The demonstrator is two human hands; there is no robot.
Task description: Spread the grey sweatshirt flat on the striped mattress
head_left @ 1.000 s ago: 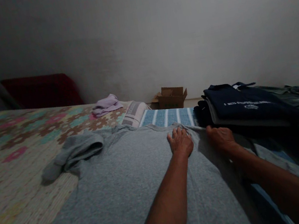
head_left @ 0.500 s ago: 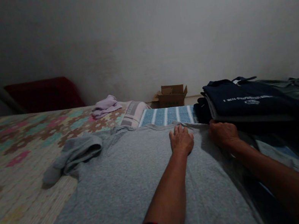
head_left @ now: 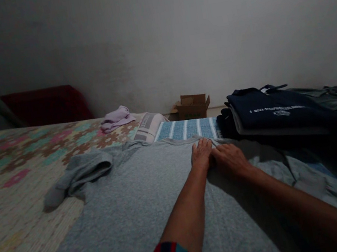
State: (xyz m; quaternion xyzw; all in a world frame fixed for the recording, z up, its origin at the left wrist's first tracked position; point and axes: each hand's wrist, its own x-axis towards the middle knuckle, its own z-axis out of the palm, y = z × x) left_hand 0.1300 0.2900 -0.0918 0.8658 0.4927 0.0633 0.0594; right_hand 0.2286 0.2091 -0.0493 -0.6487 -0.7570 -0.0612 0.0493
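In the head view, the grey shirt, spread in the near middle, left of the dark folded stack, is being pressed by the left hand, opened flat and gripping nothing, while the right hand is being held just beside, curled; whether cloth is being pinched cannot be told. Seemingly the far shoulder is being straightened, so steady pressure is probably being required next.

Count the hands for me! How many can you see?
2. The left hand lies on the heathered grey shirt, near its far edge. The right hand is close beside it, fingers curled, fingertips partly hidden. No other hands show.
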